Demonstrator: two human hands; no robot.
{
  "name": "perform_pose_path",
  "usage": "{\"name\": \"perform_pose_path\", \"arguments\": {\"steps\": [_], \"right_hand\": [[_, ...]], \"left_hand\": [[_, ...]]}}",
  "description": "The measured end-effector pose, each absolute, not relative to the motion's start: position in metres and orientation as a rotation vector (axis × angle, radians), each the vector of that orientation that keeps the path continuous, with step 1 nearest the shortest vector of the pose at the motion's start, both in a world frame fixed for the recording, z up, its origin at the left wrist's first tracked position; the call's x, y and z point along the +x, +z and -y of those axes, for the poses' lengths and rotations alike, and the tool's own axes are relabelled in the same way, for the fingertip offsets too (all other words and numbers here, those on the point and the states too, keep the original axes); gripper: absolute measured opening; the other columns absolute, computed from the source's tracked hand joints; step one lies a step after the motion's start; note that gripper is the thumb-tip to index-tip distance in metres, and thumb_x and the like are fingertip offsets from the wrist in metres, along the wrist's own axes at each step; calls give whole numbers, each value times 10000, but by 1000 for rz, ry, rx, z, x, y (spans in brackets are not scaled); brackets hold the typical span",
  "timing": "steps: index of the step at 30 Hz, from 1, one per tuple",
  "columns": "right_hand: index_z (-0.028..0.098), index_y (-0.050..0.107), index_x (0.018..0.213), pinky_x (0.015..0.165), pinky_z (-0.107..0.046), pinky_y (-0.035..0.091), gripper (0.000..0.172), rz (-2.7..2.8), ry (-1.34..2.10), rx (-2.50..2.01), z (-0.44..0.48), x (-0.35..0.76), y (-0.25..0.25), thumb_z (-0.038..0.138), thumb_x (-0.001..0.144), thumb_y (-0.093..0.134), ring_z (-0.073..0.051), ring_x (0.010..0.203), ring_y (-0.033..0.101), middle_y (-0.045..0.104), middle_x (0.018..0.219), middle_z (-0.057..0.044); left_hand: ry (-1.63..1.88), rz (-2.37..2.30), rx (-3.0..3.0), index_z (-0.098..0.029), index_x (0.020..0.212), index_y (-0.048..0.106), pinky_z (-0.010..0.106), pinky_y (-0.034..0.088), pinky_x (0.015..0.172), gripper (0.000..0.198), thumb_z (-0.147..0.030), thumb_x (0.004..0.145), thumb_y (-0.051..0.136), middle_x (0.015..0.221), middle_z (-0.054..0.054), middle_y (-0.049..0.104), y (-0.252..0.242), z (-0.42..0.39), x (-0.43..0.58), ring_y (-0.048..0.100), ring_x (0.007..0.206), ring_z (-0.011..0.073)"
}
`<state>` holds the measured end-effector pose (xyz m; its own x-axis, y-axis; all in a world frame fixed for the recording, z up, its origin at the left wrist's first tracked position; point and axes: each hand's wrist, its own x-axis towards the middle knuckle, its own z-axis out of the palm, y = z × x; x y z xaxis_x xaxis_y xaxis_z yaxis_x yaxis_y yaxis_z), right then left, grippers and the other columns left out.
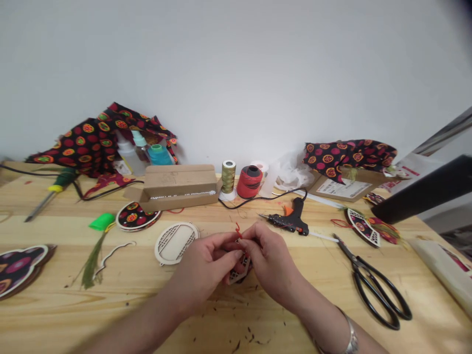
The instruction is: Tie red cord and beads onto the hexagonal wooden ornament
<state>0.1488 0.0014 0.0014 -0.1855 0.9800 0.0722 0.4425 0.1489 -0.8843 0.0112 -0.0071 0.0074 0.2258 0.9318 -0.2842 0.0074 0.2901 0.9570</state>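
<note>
At the middle of the table my left hand is closed around a small wooden lattice ornament, which it mostly covers. A red cord rises from the top of the ornament. My right hand pinches that cord near its base, its fingertips touching those of the left. Just left of my hands lies a round wooden lattice frame. The black glue gun rests on its side behind my right hand, and black-handled scissors lie to the right.
Along the wall stand a cardboard box, a gold thread spool, a red thread spool and patterned fabric. On the left lie a screwdriver, a green tassel and fabric-covered pieces. A black post slants at right.
</note>
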Motion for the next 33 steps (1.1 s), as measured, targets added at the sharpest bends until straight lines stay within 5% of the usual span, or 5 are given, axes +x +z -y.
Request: {"name": "perform_pose_path", "arguments": {"steps": [14, 33], "right_hand": [[180, 545, 676, 525, -217, 403, 116, 1718, 1010, -1386, -2, 150, 0, 159, 772, 483, -119, 578, 527, 592, 621, 0], [151, 558, 662, 528, -206, 393, 82, 1523, 1295, -1212, -9, 155, 5, 195, 729, 578, -92, 564, 483, 561, 611, 17]], "left_hand": [[875, -1353, 1171, -199, 837, 715, 202, 416, 499, 196, -245, 679, 608, 626, -6, 663, 11, 6, 7, 529, 541, 122], [846, -1045, 941, -138, 683, 699, 184, 232, 423, 128, -249, 689, 637, 465, -31, 474, 0, 1, 2, 344, 456, 61]]}}
